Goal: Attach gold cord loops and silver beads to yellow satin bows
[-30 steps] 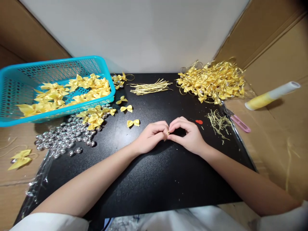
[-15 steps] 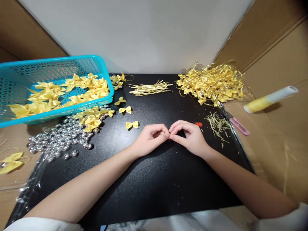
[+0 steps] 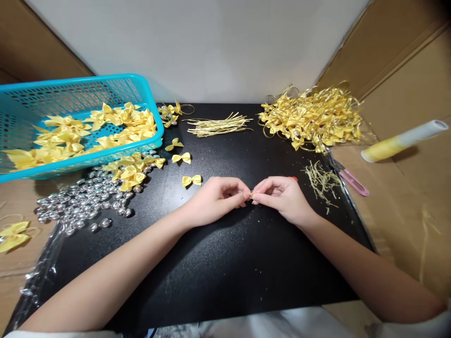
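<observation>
My left hand [image 3: 220, 202] is closed in a pinch over the middle of the black table [image 3: 225, 263]. Facing it, my right hand [image 3: 282, 197] pinches too, with its fingertips almost meeting the left ones. Between the fingertips shows a tiny bit of gold cord [image 3: 251, 195], mostly hidden by the fingers. To the left of my left hand lie a yellow ribbon bow [image 3: 192, 180] and, just behind it, another bow [image 3: 181, 158]. A bundle of cut gold cords [image 3: 220, 125] rests farther back, beyond both hands.
At the left, a blue basket [image 3: 157, 134] holds yellow bows; silver beads [image 3: 88, 199] lie spread before it. Finished bows on gold loops [image 3: 313, 119] are heaped at back right. Cord scraps [image 3: 320, 183], pink-handled scissors [image 3: 354, 183] and a yellow-white tube [image 3: 405, 141] are on the right.
My fingertips have drawn slightly apart, and a bit of gold shows between them. My right hand now covers most of the red scrap behind it. The view has shifted a little.
</observation>
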`<state>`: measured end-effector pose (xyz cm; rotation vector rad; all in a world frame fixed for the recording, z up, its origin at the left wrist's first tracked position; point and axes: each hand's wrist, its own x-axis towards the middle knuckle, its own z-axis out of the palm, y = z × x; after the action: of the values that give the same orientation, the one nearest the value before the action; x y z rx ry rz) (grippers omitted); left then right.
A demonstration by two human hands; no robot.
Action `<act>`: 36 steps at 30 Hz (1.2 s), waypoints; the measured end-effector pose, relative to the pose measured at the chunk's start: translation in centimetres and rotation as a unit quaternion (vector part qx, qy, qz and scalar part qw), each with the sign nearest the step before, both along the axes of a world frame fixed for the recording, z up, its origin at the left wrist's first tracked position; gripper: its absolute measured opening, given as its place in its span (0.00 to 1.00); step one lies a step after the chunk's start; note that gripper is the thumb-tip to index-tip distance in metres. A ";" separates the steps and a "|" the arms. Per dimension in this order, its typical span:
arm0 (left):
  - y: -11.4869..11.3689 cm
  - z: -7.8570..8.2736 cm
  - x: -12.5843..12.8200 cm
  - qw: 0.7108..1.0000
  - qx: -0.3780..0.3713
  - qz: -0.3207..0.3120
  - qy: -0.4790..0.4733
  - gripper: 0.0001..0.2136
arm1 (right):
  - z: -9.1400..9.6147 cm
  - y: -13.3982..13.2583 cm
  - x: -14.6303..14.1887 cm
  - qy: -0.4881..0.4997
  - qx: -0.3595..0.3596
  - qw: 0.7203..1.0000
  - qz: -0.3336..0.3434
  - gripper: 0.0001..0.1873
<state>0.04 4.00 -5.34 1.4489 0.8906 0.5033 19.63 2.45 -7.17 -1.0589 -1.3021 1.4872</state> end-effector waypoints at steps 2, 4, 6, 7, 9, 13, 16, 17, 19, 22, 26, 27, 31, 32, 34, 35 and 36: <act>0.1 0.0 0.0 0.998 -0.049 0.007 -0.025 0.07 | 0.1 0.0 0.0 0.007 -0.026 1.000 0.007 0.12; 0.2 0.0 0.2 0.996 -0.084 0.017 -0.034 0.07 | 0.1 0.1 0.0 0.013 -0.046 0.999 0.014 0.11; 0.2 0.0 0.3 0.995 -0.095 0.030 -0.031 0.05 | 0.1 0.1 0.1 0.015 -0.060 0.998 0.019 0.12; 0.2 -0.1 0.4 0.994 -0.096 0.033 -0.028 0.05 | 0.1 0.1 0.1 0.015 -0.065 0.998 0.019 0.12; 0.1 -0.1 0.4 0.995 -0.092 0.034 -0.027 0.06 | 0.1 0.1 0.2 0.015 -0.072 0.997 0.016 0.13; 0.0 -0.4 0.4 0.995 -0.091 0.038 -0.012 0.07 | 0.1 0.2 0.4 0.008 -0.075 0.997 0.009 0.12; -0.2 -0.5 0.4 0.994 -0.101 0.037 -0.001 0.09 | 0.1 0.3 0.5 -0.015 -0.054 0.998 0.011 0.11; -0.3 -0.5 0.4 0.994 -0.104 0.040 0.000 0.10 | 0.0 0.3 0.5 -0.024 -0.042 0.999 0.014 0.11; -0.4 -0.6 0.4 0.992 -0.110 0.053 -0.002 0.10 | -0.1 0.2 0.6 -0.039 -0.017 0.999 0.023 0.09; -0.5 -0.4 0.5 0.990 -0.121 0.074 -0.019 0.09 | -0.2 0.1 0.7 -0.043 0.026 0.998 0.035 0.06; -0.4 0.0 0.6 0.987 -0.127 0.091 -0.026 0.06 | -0.2 -0.1 0.6 -0.041 0.118 0.992 0.021 0.11; -0.4 0.0 0.6 0.987 -0.127 0.094 -0.026 0.06 | -0.2 -0.2 0.6 -0.052 0.150 0.987 0.014 0.12; -0.3 -0.1 0.6 0.986 -0.130 0.098 -0.033 0.06 | -0.1 -0.4 0.4 -0.125 0.280 0.952 -0.016 0.09; -0.3 -0.1 0.6 0.986 -0.131 0.097 -0.035 0.06 | 0.0 -0.5 0.3 -0.140 0.307 0.941 -0.021 0.09; -0.3 -0.2 0.6 0.986 -0.134 0.095 -0.041 0.06 | 0.0 -0.5 0.2 -0.160 0.353 0.921 -0.023 0.10; -0.3 -0.3 0.6 0.985 -0.138 0.095 -0.043 0.07 | 0.0 -0.5 0.1 -0.164 0.372 0.913 -0.020 0.11; -0.3 -0.3 0.6 0.984 -0.143 0.096 -0.043 0.07 | -0.1 -0.6 0.0 -0.166 0.387 0.907 -0.016 0.11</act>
<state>0.63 3.72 -5.60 1.0787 0.9946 0.5527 19.68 1.88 -7.22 -0.7914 -1.8788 0.6374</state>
